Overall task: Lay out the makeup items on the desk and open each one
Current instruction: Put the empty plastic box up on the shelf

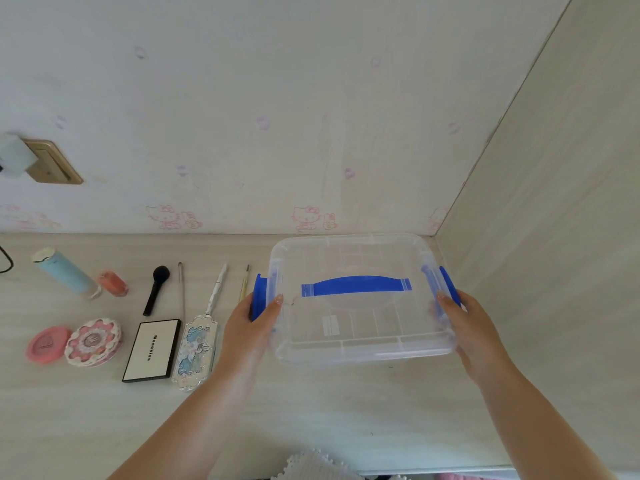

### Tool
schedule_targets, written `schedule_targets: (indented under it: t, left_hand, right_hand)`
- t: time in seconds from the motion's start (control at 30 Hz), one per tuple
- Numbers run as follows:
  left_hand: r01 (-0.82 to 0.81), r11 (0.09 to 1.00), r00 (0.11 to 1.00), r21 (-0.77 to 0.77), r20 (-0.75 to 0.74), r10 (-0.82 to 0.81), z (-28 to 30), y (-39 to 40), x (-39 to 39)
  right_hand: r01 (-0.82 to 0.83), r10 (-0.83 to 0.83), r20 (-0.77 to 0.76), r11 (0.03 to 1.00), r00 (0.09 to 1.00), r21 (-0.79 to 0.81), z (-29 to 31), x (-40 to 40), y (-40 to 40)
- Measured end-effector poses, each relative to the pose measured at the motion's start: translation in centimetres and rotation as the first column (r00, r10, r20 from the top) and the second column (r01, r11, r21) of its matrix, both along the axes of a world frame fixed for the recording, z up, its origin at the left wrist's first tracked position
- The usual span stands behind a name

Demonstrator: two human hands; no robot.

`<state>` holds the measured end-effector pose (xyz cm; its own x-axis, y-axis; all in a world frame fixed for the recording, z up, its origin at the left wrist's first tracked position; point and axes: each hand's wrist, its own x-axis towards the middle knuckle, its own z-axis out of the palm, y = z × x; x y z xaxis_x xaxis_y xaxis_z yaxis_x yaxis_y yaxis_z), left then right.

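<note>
the left hand (258, 320) and right hand (460, 323) grip the clear box (360, 344) by its two ends, probably to carry it level. the makeup (152, 348) sits in rows on the desk (311, 410), easy to reach and open.

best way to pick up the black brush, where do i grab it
Pinch the black brush by its straight handle, coming from above with fingers across its width. It lies flat on the desk, fluffy head toward the wall, so the handle is the firm part. Gaps to the orange bottle and thin brush look wide enough.
</note>
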<state>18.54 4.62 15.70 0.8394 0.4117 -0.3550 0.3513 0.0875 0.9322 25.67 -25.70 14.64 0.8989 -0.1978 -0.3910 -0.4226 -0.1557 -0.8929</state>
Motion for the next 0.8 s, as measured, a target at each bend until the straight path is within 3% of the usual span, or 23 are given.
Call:
schedule_targets:
  t: [0.23,0.8]
  left_hand:
    - [-0.084,0.994,0.99,0.077,0.124,0.074,0.7,-0.8,1.3]
    - [-0.097,0.988,0.993,0.116,0.078,0.088,0.5,-0.3,3.3]
  right_hand:
    - [0.034,-0.025,0.136,0.998,0.99,-0.061,0.3,0.2,0.5]
    - [0.062,-0.014,0.227,0.977,0.974,-0.203,1.1,1.1,1.2]
